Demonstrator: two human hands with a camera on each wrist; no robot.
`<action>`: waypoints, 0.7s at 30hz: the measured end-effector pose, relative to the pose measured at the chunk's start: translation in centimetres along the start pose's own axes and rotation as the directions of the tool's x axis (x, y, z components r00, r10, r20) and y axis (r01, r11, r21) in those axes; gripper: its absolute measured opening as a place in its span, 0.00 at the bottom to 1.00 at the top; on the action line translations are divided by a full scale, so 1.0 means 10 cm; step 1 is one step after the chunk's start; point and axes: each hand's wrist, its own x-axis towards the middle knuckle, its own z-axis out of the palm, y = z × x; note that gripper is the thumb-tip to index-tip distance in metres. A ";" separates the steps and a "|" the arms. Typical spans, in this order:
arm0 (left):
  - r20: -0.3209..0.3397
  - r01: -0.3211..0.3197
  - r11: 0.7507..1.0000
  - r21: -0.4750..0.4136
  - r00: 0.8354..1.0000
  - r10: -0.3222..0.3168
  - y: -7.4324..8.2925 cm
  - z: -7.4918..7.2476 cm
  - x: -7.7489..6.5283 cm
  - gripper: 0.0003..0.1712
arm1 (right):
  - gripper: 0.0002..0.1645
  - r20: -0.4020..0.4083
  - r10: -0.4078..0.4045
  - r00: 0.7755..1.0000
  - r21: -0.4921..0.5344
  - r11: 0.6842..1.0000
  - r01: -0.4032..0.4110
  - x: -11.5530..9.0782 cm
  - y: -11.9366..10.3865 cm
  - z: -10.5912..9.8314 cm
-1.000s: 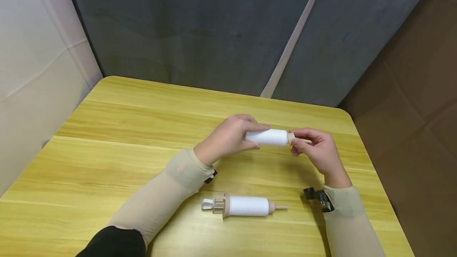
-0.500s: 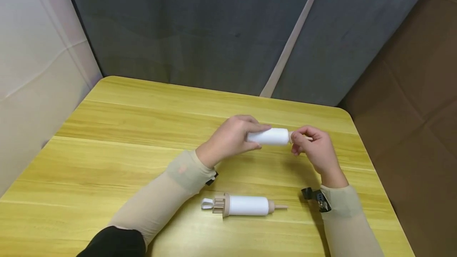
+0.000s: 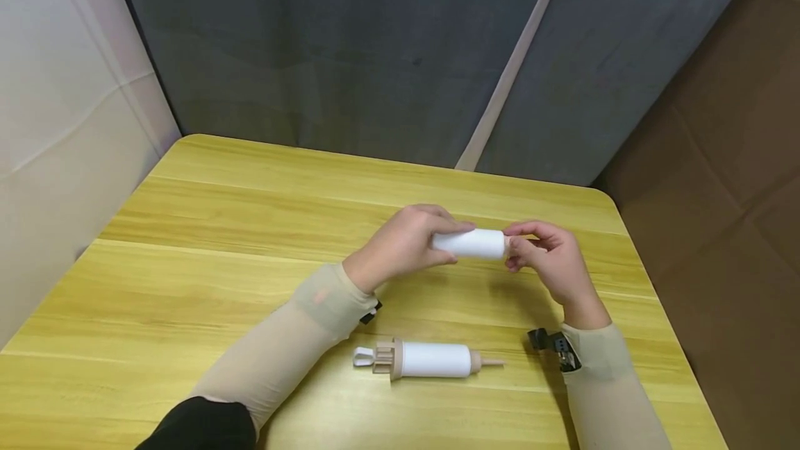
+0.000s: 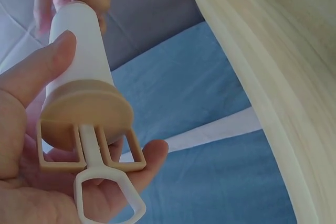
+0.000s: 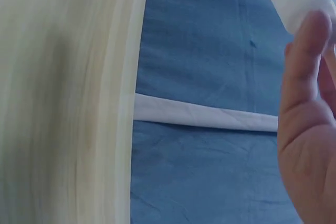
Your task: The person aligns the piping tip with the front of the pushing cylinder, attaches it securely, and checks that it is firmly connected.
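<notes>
A white-barrelled syringe [image 3: 481,243] with tan fittings is held level above the table. My left hand [image 3: 400,245] grips its rear part, thumb along the barrel. In the left wrist view, a tan flange [image 4: 86,100] with square finger loops shows, and a white plunger ring [image 4: 100,172] sits close behind it. My right hand [image 3: 556,262] pinches the tan nozzle end, which its fingers mostly hide; its fingertips reach the barrel's front edge. A second, similar syringe [image 3: 435,360] lies on the table nearer the body, nozzle pointing right.
The wood-grain table [image 3: 219,228] has rounded far corners. Behind it hangs a dark grey cloth [image 3: 344,54] with a pale diagonal strip [image 3: 512,68]. White cloth [image 3: 62,89] stands on the left, brown cloth [image 3: 719,179] on the right.
My right fingers have shifted on the nozzle: the index finger now reaches the barrel's front edge, and the tip that stuck out is covered. The held syringe dipped slightly; the second one stayed put.
</notes>
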 end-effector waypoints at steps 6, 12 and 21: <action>-0.002 0.005 1.000 -0.030 1.000 -0.005 -0.03 -0.04 0.00 0.32 | 0.20 0.135 -0.045 0.990 0.035 0.999 0.040 -0.04 -0.03 -0.08; -0.002 0.007 0.999 -0.037 1.000 -0.007 -0.02 -0.07 0.00 0.32 | 0.24 0.144 -0.074 0.987 0.032 0.997 0.070 -0.03 -0.02 -0.12; 0.006 -0.024 1.000 -0.018 1.000 0.024 0.01 -0.06 0.00 0.32 | 0.23 0.132 -0.089 0.987 0.029 0.996 0.086 -0.06 -0.02 -0.13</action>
